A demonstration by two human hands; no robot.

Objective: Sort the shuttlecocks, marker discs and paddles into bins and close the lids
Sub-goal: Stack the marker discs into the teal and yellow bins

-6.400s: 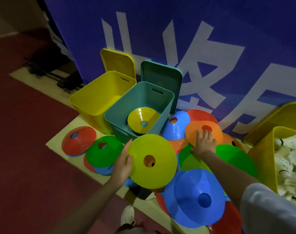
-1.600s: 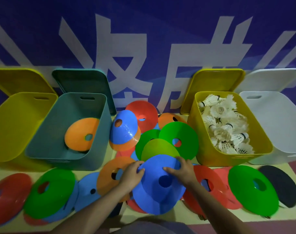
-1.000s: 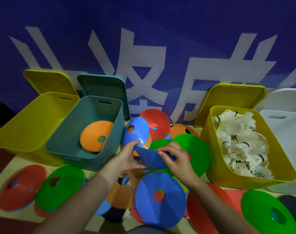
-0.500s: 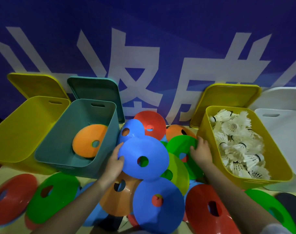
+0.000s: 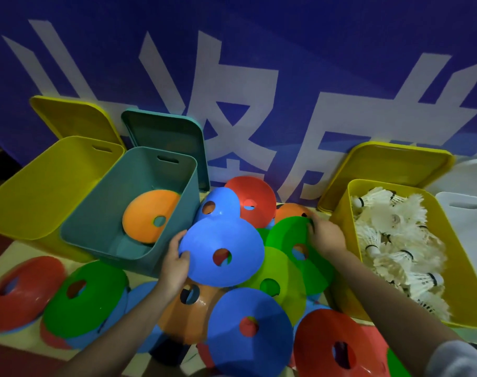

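My left hand [image 5: 175, 263] grips the left edge of a blue marker disc [image 5: 222, 254], held tilted just right of the teal bin [image 5: 114, 235]. An orange disc [image 5: 150, 217] lies inside that bin. My right hand [image 5: 325, 236] grasps the far rim of a green disc [image 5: 291, 235] in the pile beside the yellow bin [image 5: 348, 268] full of white shuttlecocks [image 5: 395, 240]. More discs lie around: a second blue one [image 5: 249, 331], a red one [image 5: 338, 346], a lime one [image 5: 278, 278], an orange one [image 5: 188, 311]. No paddle is identifiable.
An empty yellow bin [image 5: 27, 191] stands at the far left, a white bin [image 5: 471, 229] at the far right. Lids lean against the blue banner [image 5: 231, 77] behind: yellow [image 5: 68, 118], teal [image 5: 166, 142], yellow [image 5: 387, 164]. Red [image 5: 22, 292] and green [image 5: 87, 295] discs lie at the lower left.
My left hand has kept the blue disc raised beside the teal bin. My right hand's fingers have curled over the green disc's far rim. The view has shifted slightly.
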